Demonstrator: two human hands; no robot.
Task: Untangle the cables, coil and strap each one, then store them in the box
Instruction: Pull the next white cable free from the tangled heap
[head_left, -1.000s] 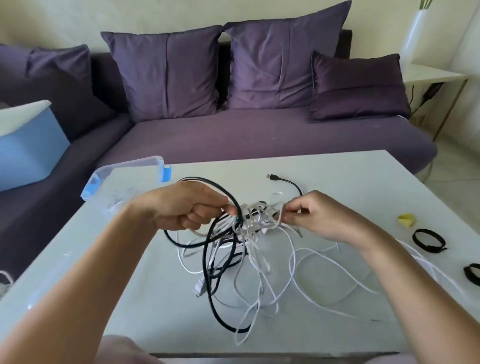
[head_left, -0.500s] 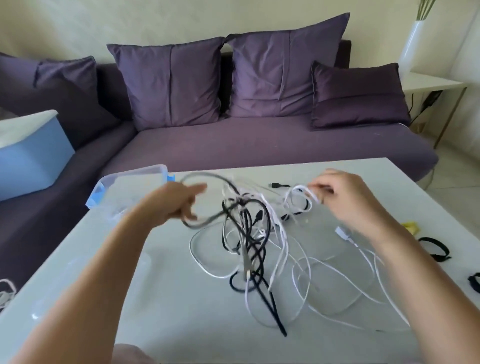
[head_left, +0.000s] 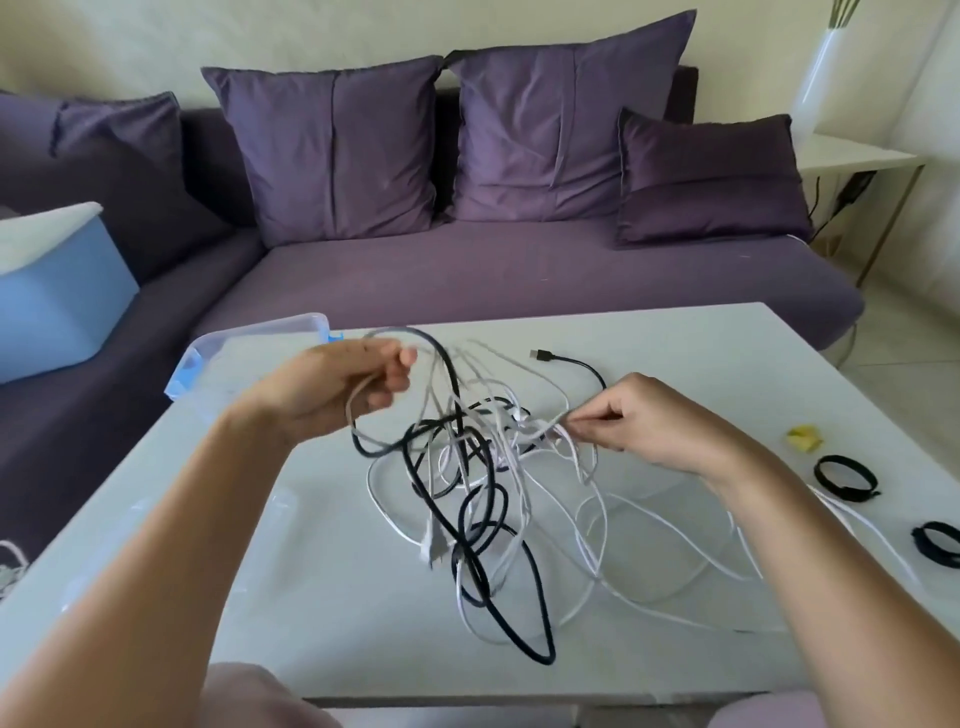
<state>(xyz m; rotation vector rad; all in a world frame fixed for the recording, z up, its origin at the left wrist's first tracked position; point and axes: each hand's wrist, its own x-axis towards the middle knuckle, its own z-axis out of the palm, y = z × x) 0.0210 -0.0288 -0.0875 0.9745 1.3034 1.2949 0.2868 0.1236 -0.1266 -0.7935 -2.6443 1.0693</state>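
A tangle of black and white cables (head_left: 483, 483) hangs partly lifted over the middle of the white table (head_left: 727, 353). My left hand (head_left: 337, 389) is raised at the left of the tangle and holds a loop of grey and black cable in its curled fingers. My right hand (head_left: 644, 421) pinches a white cable strand at the tangle's right side. A black USB plug (head_left: 543, 355) lies on the table behind the tangle. The clear plastic box (head_left: 249, 343) with blue clips sits at the table's far left corner, behind my left hand.
Two black straps (head_left: 844, 478) (head_left: 937, 543) and a yellow scrap (head_left: 804, 435) lie at the table's right edge. A purple sofa (head_left: 519, 280) with cushions stands behind the table. A blue-and-white container (head_left: 52, 301) rests on the sofa at the left.
My right hand has come down and inward, to the tangle's right side, pinching a white strand. My left hand stays raised with its loop. The tangle has shifted and hangs lower.
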